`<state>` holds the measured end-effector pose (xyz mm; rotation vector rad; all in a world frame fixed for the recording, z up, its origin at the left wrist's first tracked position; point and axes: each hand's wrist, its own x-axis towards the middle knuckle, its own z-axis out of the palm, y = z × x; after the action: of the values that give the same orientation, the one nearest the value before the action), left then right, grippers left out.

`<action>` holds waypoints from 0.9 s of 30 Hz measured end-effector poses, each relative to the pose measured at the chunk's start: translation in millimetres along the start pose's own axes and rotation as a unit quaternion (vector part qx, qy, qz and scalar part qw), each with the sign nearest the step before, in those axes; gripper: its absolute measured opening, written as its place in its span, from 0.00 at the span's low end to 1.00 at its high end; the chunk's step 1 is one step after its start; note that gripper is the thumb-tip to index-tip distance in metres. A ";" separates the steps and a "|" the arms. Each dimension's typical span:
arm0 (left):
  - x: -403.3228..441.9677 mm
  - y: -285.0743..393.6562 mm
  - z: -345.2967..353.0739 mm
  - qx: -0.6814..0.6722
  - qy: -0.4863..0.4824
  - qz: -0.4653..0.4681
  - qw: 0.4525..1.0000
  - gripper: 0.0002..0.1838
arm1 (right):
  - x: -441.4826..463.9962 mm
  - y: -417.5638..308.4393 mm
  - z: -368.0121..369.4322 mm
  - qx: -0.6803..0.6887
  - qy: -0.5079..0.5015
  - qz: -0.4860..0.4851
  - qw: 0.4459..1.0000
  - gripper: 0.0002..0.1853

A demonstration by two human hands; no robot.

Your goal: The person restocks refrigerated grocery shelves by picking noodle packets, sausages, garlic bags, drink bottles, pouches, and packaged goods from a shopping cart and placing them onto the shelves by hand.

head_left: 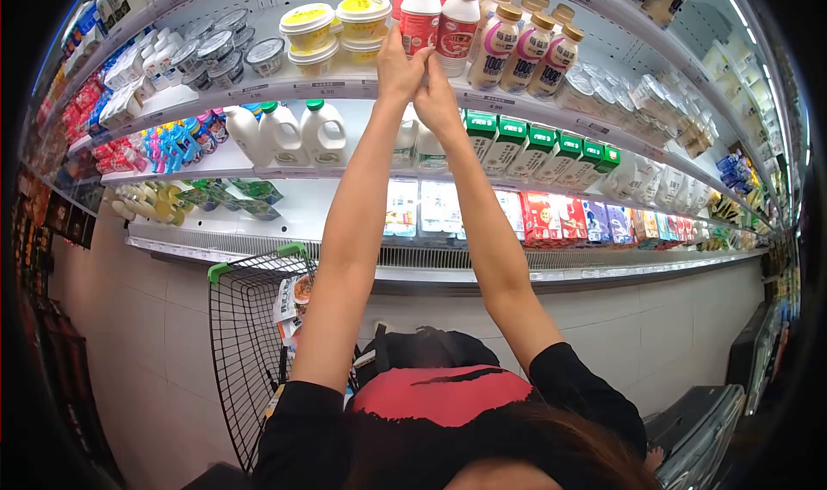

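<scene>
Both my arms reach up to the upper shelf, where my hands come together at the base of a white bottle (421, 16) with a red cap and red label. My left hand (399, 69) is closed around its lower left side. Against the bottle's lower right side, my right hand (438, 98) has its fingers pressed; part of its grip is hidden. A matching red-capped bottle (457, 31) stands just to the right, close to the right fingertips. Brown-capped bottles (520, 55) are lined up further right, and yellow-lidded tubs (307, 26) are stacked on the left.
A black wire shopping cart (237, 343) with green corners stands at my left, holding packaged food (293, 300). Lower shelves carry white jugs (324, 137), green-topped cartons (530, 149) and red boxes (551, 217). A dark case-like object (698, 421) is at lower right.
</scene>
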<state>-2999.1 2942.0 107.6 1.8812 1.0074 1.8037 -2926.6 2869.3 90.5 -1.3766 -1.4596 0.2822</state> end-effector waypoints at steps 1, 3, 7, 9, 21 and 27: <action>-4.0 -5.5 1.6 0.003 0.006 -0.004 1.000 0.29 | -1.2 -3.8 -0.1 0.000 -0.008 -0.002 1.000 0.33; -4.0 -8.6 2.4 -0.032 -0.032 -0.013 0.999 0.37 | -3.5 -10.3 -0.8 0.048 -0.027 0.023 0.998 0.33; -43.6 19.0 -24.1 0.021 0.025 0.033 0.999 0.33 | -41.4 -23.5 -5.7 -0.010 0.000 -0.058 0.998 0.27; -94.6 42.2 -65.0 -0.002 0.025 -0.036 0.999 0.28 | -89.5 -25.2 0.7 0.000 -0.026 -0.004 1.000 0.22; -508.5 106.8 -302.7 0.388 -0.237 -0.620 0.639 0.38 | -437.3 -15.7 117.3 0.014 -0.607 -0.310 0.732 0.26; -588.6 113.2 -316.1 0.343 -0.071 -0.650 0.675 0.17 | -478.9 -3.0 135.5 -0.039 -0.623 -0.388 0.678 0.26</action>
<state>-3240.3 2387.2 -197.8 0.8404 2.2940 0.3869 -3142.2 2534.1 -207.7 -0.3156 -3.0526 0.6601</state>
